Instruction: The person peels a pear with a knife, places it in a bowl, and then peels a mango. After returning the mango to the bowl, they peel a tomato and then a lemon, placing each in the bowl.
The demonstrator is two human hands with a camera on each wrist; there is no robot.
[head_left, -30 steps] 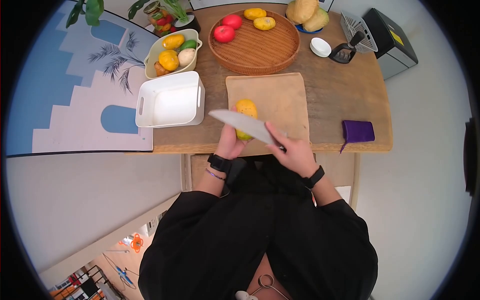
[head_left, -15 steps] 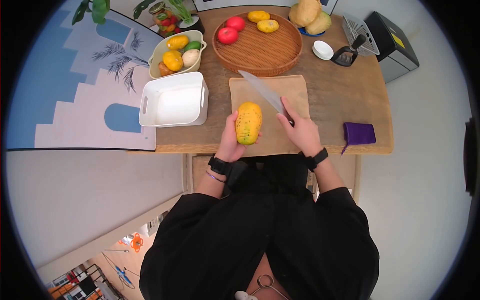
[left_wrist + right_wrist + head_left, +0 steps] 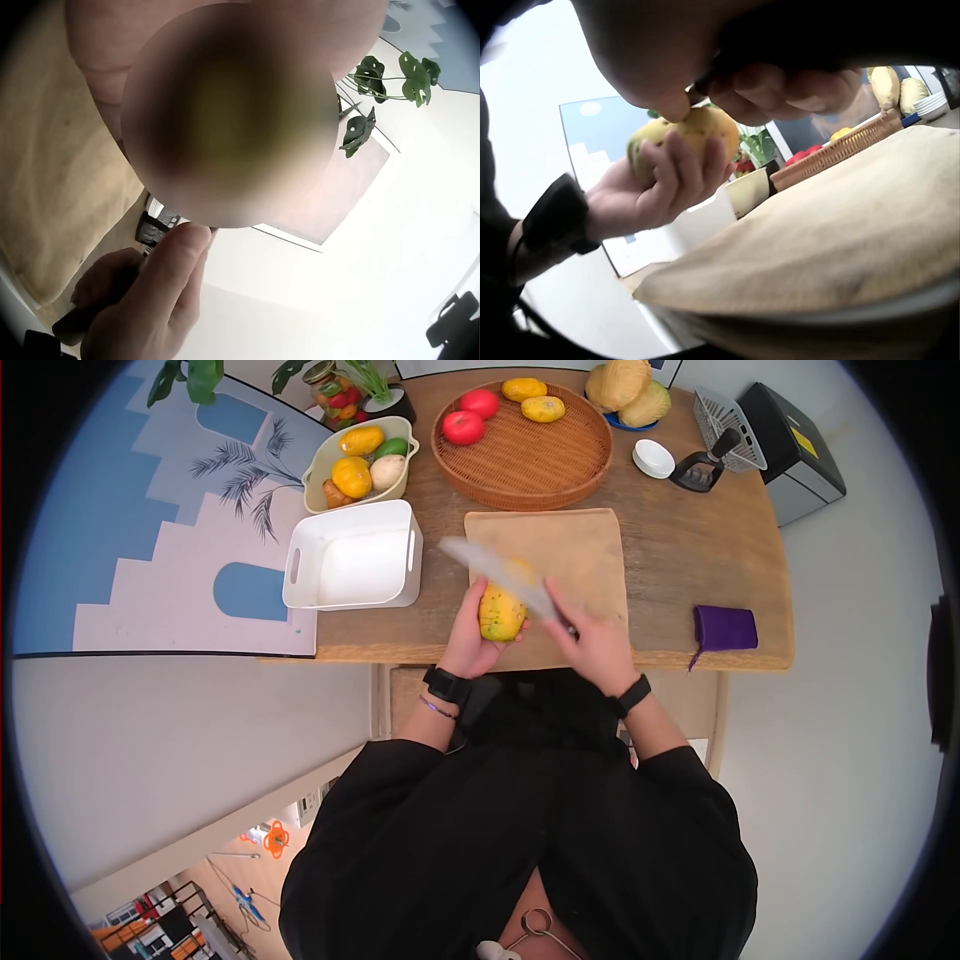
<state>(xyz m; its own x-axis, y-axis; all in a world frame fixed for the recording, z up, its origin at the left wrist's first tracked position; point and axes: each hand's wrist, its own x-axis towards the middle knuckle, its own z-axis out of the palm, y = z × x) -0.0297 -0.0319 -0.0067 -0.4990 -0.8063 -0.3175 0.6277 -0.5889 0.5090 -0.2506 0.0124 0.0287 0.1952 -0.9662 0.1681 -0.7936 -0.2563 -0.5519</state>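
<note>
My left hand (image 3: 475, 632) holds a yellow papaya (image 3: 502, 618), green and dark-speckled at its near end, above the front of the beige mat (image 3: 585, 550). In the right wrist view, the fingers of that hand wrap round the papaya (image 3: 724, 129) from below. My right hand (image 3: 597, 650) grips a kitchen knife (image 3: 470, 553) by its dark handle, index finger along the blade. The blade, blurred, crosses over the papaya and hides part of it. In the left wrist view, a blurred round patch covers the middle, and my right hand (image 3: 161, 292) shows below it.
Left of the mat stands a white bin (image 3: 352, 565), with a cream bowl (image 3: 318, 470) of fruit behind it. A wicker tray (image 3: 540, 470) bearing red and yellow produce lies beyond the mat. To the right are a purple pouch (image 3: 726, 628), a white bowl (image 3: 653, 458) and a black-handled tool (image 3: 700, 470).
The knife swung away to the right of the papaya half a second ago, baring it, and now has swung back left across it. The left hand keeps hold of the papaya.
</note>
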